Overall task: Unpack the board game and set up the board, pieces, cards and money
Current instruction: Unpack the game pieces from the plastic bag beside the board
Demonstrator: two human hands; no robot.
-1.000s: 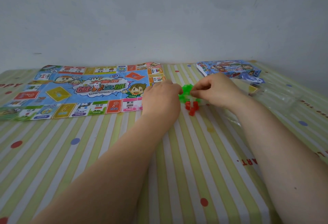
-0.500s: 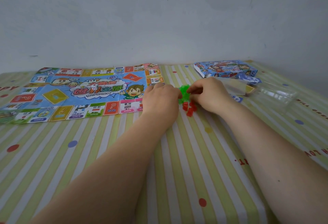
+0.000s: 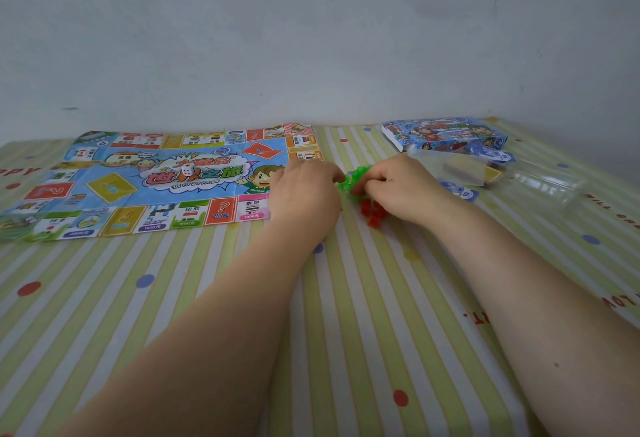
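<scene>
Head view, forward-down over table (image 3: 346,298)

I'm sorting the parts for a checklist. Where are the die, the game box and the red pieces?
die (image 3: 187,170), head view, on its white top face, lying on the board.
game box (image 3: 446,133), head view, on its printed lid.
red pieces (image 3: 373,215), head view, on the middle of the loose pile.

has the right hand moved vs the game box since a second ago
No, hardly at all. The right hand keeps pinching the green pieces just in front and left of the game box; the small shift looks like camera motion.
</scene>
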